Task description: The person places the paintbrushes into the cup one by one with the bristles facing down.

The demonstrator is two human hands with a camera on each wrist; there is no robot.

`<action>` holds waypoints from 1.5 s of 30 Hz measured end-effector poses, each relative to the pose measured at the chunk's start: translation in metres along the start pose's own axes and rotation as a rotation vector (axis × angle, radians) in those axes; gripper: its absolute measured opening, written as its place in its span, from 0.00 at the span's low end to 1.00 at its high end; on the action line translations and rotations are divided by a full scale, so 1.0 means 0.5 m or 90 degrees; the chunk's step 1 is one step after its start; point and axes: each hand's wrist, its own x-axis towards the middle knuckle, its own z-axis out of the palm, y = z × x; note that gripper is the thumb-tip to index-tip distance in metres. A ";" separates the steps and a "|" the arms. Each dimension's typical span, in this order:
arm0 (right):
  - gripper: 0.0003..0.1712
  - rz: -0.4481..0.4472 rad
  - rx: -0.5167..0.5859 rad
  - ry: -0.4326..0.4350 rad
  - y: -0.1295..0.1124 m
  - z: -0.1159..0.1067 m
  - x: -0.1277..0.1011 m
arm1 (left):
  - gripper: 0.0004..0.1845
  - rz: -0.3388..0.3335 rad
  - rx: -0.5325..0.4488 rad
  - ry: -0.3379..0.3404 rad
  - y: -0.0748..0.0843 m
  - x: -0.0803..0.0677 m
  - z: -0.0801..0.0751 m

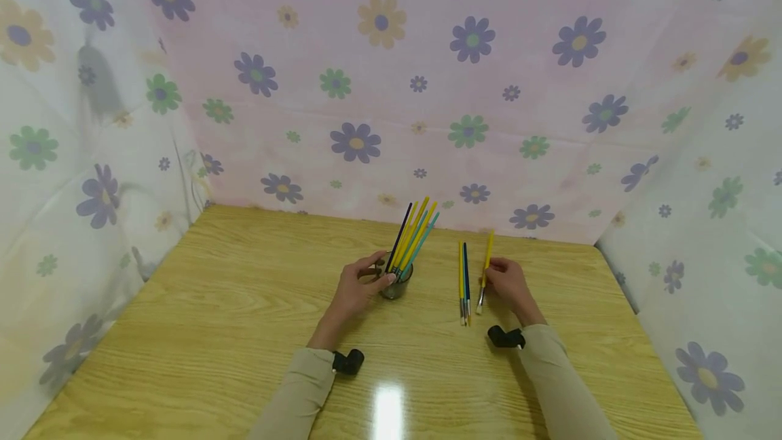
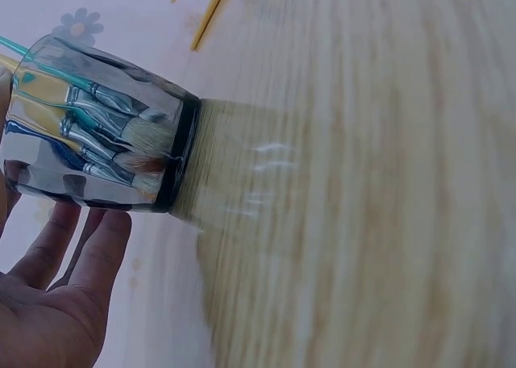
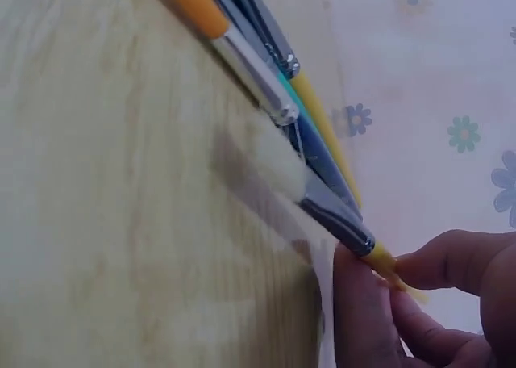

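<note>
A clear glass cup (image 1: 396, 285) stands on the wooden table (image 1: 214, 304) and holds several paintbrushes (image 1: 414, 233), handles up. My left hand (image 1: 375, 276) curls round the cup's left side. In the left wrist view the cup (image 2: 97, 126) shows the bristles at its bottom, with my left hand (image 2: 60, 295) against it. My right hand (image 1: 491, 270) pinches a yellow-handled brush (image 1: 485, 270) whose bristles point toward me, low over the table. In the right wrist view my right hand's fingertips (image 3: 363, 295) pinch that brush (image 3: 334, 215) just behind its ferrule. Two brushes (image 1: 463, 284) lie side by side to its left.
Floral cloth walls (image 1: 379, 87) close in the table at the back and both sides. Black wrist-camera mounts (image 1: 348, 360) (image 1: 506, 337) sit on my beige sleeves. The table's left half and front are bare wood with a light glare (image 1: 387, 413).
</note>
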 end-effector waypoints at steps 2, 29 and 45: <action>0.27 -0.002 0.023 0.002 0.001 -0.002 -0.002 | 0.30 -0.005 0.002 -0.001 0.008 -0.003 0.001; 0.20 -0.149 0.306 0.131 -0.022 0.052 -0.061 | 0.29 0.008 0.003 -0.028 0.071 -0.029 -0.007; 0.14 -0.292 0.399 0.128 -0.044 0.111 -0.078 | 0.29 0.014 -0.001 -0.021 0.072 -0.029 -0.006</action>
